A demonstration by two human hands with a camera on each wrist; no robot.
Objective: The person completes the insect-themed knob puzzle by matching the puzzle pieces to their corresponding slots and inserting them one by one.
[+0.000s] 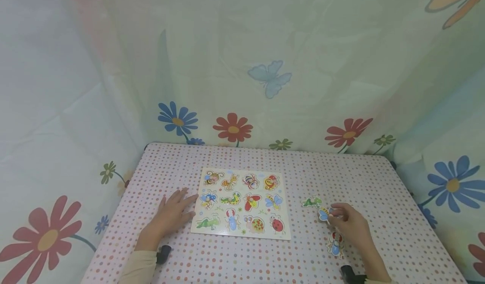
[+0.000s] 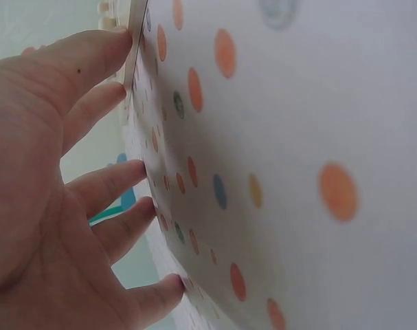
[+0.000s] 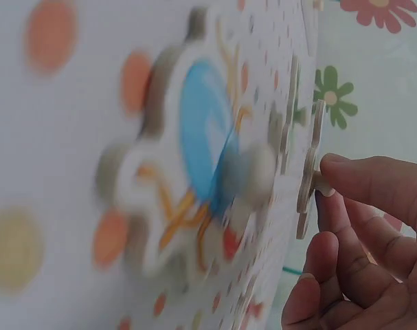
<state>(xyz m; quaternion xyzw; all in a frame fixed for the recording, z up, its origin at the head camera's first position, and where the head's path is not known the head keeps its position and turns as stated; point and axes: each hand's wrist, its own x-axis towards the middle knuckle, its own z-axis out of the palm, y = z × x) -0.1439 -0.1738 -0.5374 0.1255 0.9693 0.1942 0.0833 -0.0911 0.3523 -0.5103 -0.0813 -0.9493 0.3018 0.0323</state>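
A wooden peg puzzle board (image 1: 242,237) printed with rows of cartoon insects lies flat on the table. My left hand (image 1: 172,213) rests at its left edge with the fingers spread; in the left wrist view a thumb and finger touch the board's side. Right of the board, my right hand (image 1: 352,225) pinches the knob of a blue-winged bee puzzle piece (image 1: 323,214) between thumb and fingertips. That piece is seen edge-on in the right wrist view. A green grasshopper piece (image 1: 312,201) lies just beyond it. Nearer to me is a blue beetle piece (image 3: 201,130) with a knob.
The table (image 1: 159,162) wears a dotted cover and backs onto a flower-printed curtain (image 1: 212,77), which also hangs at both sides. Dark wrist camera mounts (image 1: 163,254) sit by both wrists.
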